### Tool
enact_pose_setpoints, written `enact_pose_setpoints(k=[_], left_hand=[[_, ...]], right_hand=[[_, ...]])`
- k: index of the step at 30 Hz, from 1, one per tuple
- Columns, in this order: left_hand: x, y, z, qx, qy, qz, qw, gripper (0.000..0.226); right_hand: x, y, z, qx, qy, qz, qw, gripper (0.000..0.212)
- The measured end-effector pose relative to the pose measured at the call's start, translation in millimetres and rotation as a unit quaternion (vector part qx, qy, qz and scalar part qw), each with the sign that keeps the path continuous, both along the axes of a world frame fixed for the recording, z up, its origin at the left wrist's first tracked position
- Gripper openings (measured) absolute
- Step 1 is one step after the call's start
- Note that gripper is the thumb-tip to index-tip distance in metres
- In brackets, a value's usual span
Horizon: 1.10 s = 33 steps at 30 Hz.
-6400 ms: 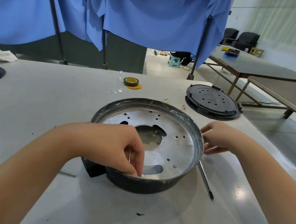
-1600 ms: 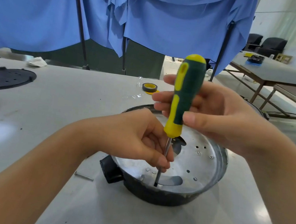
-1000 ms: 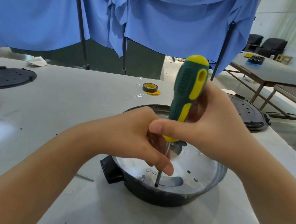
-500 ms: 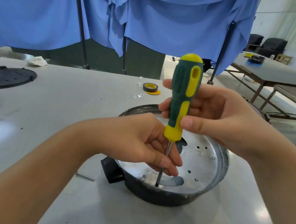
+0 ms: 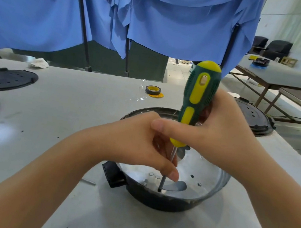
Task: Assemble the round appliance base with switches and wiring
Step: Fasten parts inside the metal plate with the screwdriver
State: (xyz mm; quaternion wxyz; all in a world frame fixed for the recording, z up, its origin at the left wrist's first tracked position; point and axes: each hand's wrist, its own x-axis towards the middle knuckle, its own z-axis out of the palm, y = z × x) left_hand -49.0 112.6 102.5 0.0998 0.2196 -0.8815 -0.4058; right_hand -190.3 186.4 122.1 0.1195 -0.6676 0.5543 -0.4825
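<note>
The round appliance base (image 5: 201, 197) is a black shell with a silver metal plate inside, resting on the white table in front of me. A green and yellow screwdriver (image 5: 196, 101) stands upright over it, its tip planted near the plate's front rim. My right hand (image 5: 218, 135) is wrapped around the handle. My left hand (image 5: 137, 143) reaches into the base and pinches the steel shaft just above the tip. The screw under the tip is hidden.
Black perforated round covers lie at the left (image 5: 6, 78) and at the right edge (image 5: 256, 118). A roll of black and yellow tape (image 5: 153, 90) sits behind the base. A small metal pin (image 5: 87, 181) lies left of the base. Blue curtains hang behind the table.
My right hand has turned the screwdriver handle and regripped it between frames. The tip stays at the same spot near the front rim, and my left hand keeps steadying the shaft.
</note>
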Motion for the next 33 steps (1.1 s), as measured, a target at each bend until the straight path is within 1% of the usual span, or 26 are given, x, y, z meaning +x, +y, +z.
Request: enact_pose_setpoints(k=[1,2,3,4,6,8,9,10,12,14,16,18,20,22,23,24,26,27,29,31,33], left_hand=[[-0.1,0.0,-0.9,0.016,0.004,-0.005,1.000,0.020],[0.2,0.1,-1.3,0.036,0.007,-0.011,0.999,0.023],[1.1,0.5,-1.1,0.058,0.007,-0.018,0.998,0.026],[2.1,0.6,-1.2,0.078,0.006,-0.025,0.997,0.026],[3.6,1.3,-0.7,0.103,-0.007,-0.042,0.994,0.022],[4.1,0.4,-0.4,0.117,-0.021,-0.056,0.991,0.025],[4.3,-0.8,-0.7,0.126,-0.027,-0.060,0.990,0.027],[4.7,-1.9,-0.8,0.135,-0.033,-0.065,0.988,0.029],[5.7,-3.0,-1.0,0.140,-0.043,-0.082,0.986,0.033],[6.5,-3.4,-0.2,0.132,-0.042,-0.085,0.987,0.032],[6.0,-4.1,0.6,0.096,-0.032,-0.068,0.993,0.024],[4.4,-4.5,0.2,0.057,-0.020,-0.049,0.997,0.016],[3.3,-4.4,-0.8,0.037,-0.009,-0.039,0.999,0.014],[3.8,-5.1,-1.4,0.024,-0.007,-0.034,0.999,0.011],[4.6,-5.4,-1.4,0.021,-0.008,-0.036,0.999,0.009],[5.2,-6.1,-1.5,0.025,-0.010,-0.038,0.999,0.012],[6.1,-6.4,-1.3,0.055,-0.014,-0.040,0.998,0.021],[6.2,-6.3,-1.1,0.069,-0.017,-0.043,0.997,0.021],[6.5,-6.0,-0.9,0.083,-0.027,-0.055,0.995,0.019],[7.1,-6.3,-0.9,0.094,-0.037,-0.066,0.993,0.021],[7.9,-6.9,-0.6,0.103,-0.041,-0.078,0.991,0.024]], right_hand=[[-3.2,-0.8,1.1,0.025,-0.014,0.020,0.999,0.043],[-8.6,-1.9,2.0,0.058,-0.050,0.065,0.995,0.047],[-15.0,-2.1,3.7,0.095,-0.095,0.129,0.983,0.051],[-22.0,-1.6,5.3,0.128,-0.131,0.195,0.963,0.055],[-34.2,-1.0,7.4,0.177,-0.169,0.296,0.923,0.063],[-42.8,-1.9,8.0,0.201,-0.191,0.346,0.896,0.064],[-45.5,-2.5,7.4,0.201,-0.197,0.348,0.894,0.063],[-47.3,-3.2,6.5,0.194,-0.196,0.339,0.899,0.061],[-45.7,-3.5,5.5,0.168,-0.179,0.302,0.921,0.052],[-38.9,-1.9,6.2,0.134,-0.139,0.250,0.949,0.042],[-28.9,-0.7,6.3,0.092,-0.080,0.196,0.973,0.037],[-18.5,-0.4,5.0,0.038,-0.032,0.138,0.989,0.040],[-11.2,-0.6,2.0,-0.003,0.000,0.077,0.997,0.046],[-8.5,-0.8,0.6,-0.003,0.034,0.018,0.999,0.054],[-9.2,-1.5,0.3,0.010,0.043,0.008,0.999,0.056],[-11.0,-2.5,0.3,0.029,0.029,0.025,0.999,0.056],[-18.7,-5.1,1.2,0.085,-0.068,0.124,0.986,0.054],[-23.2,-5.6,2.2,0.116,-0.119,0.182,0.969,0.054],[-31.6,-5.6,3.2,0.158,-0.185,0.271,0.931,0.060],[-36.6,-4.3,3.5,0.171,-0.207,0.320,0.909,0.060],[-37.4,-3.2,4.1,0.161,-0.194,0.313,0.916,0.054]])
